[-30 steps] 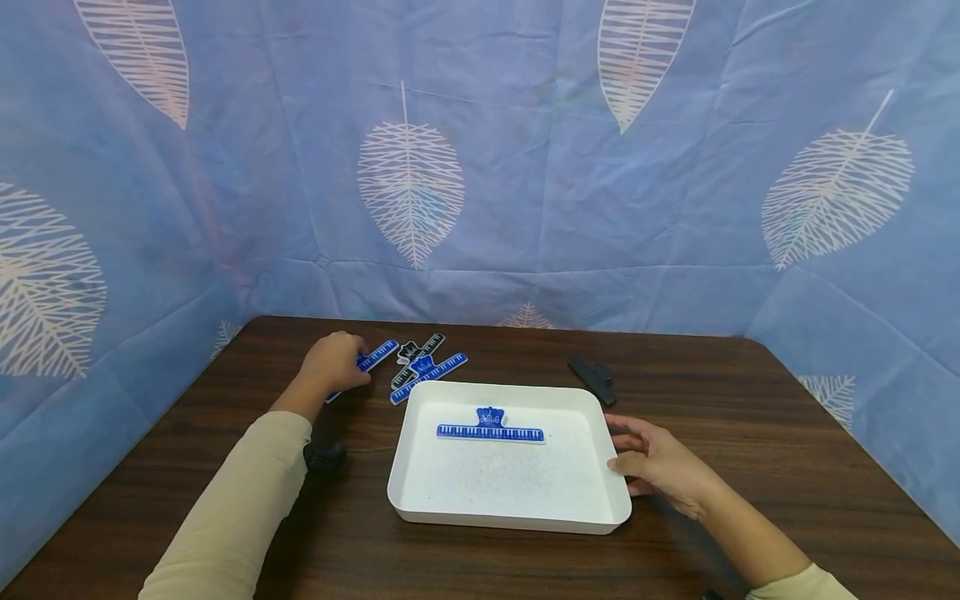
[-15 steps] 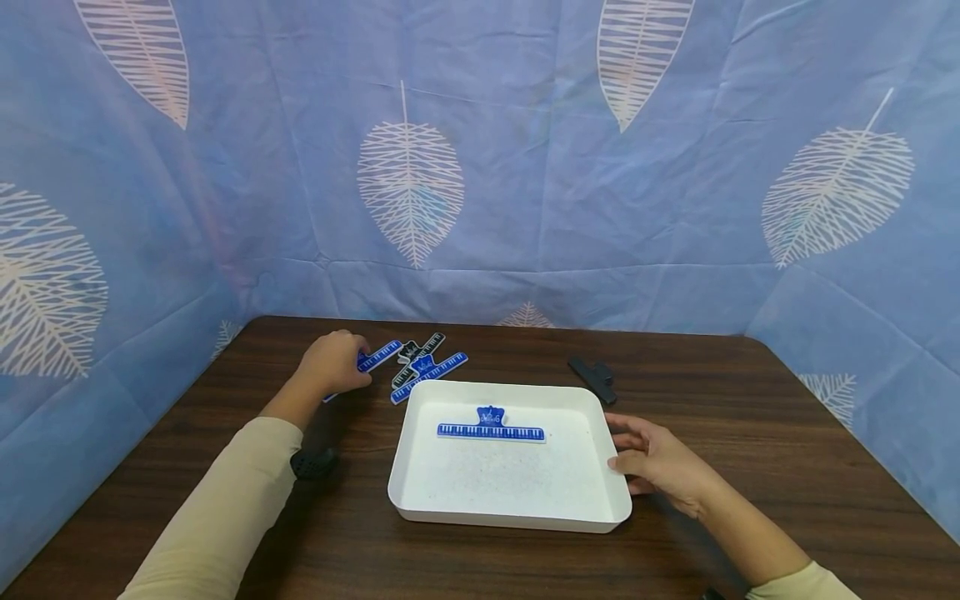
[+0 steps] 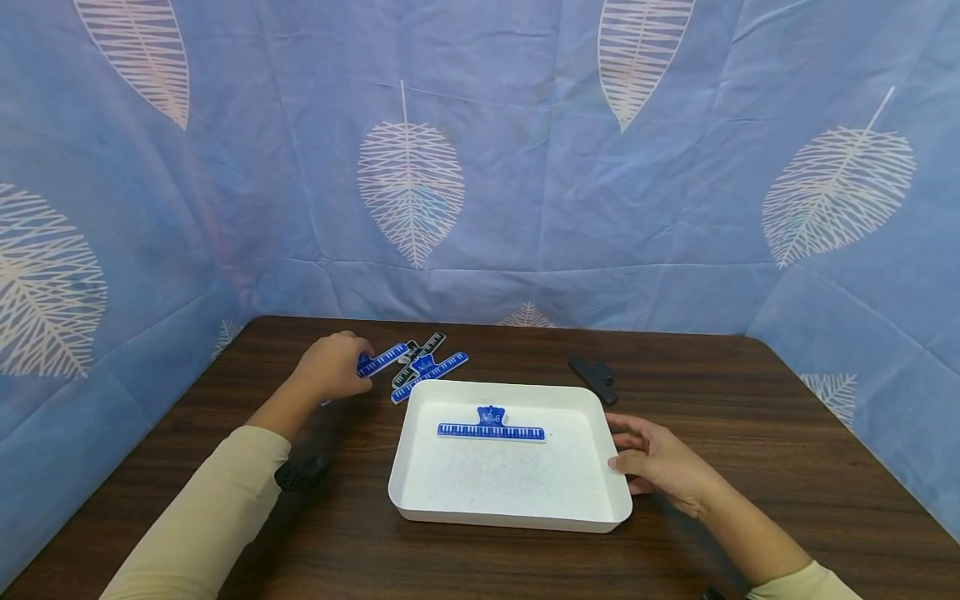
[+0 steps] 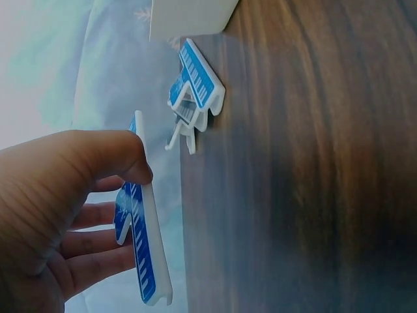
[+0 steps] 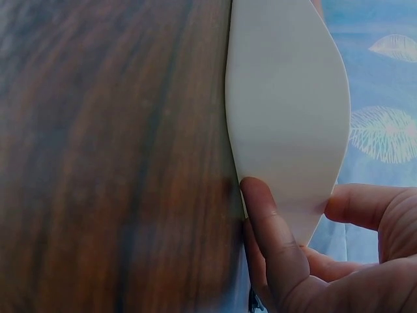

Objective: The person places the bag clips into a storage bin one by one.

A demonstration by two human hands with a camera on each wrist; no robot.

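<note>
My left hand point(image 3: 335, 365) pinches a blue clip point(image 3: 382, 360) printed with piano keys between thumb and fingers. In the left wrist view, this blue clip point(image 4: 144, 241) stands apart from the tabletop. Just right of that hand, a black piano-key clip point(image 3: 435, 342) and another blue clip point(image 3: 450, 363) lie overlapping. My right hand point(image 3: 663, 462) holds the right side of a white tray point(image 3: 517, 492), thumb at the rim and fingers against the outer wall point(image 5: 287, 98). One more blue piano-key clip point(image 3: 491, 432) lies inside the tray, near its far wall.
A plain black clip point(image 3: 592, 381) lies on the dark wooden table point(image 3: 750, 417) behind the tray's right corner. A blue cloth point(image 3: 525, 192) with white leaf prints hangs around the back and sides.
My left forearm has shifted left and toward me. The blue clip in that hand has come up slightly and moved right toward the overlapping clips. My right hand and the tray stay put.
</note>
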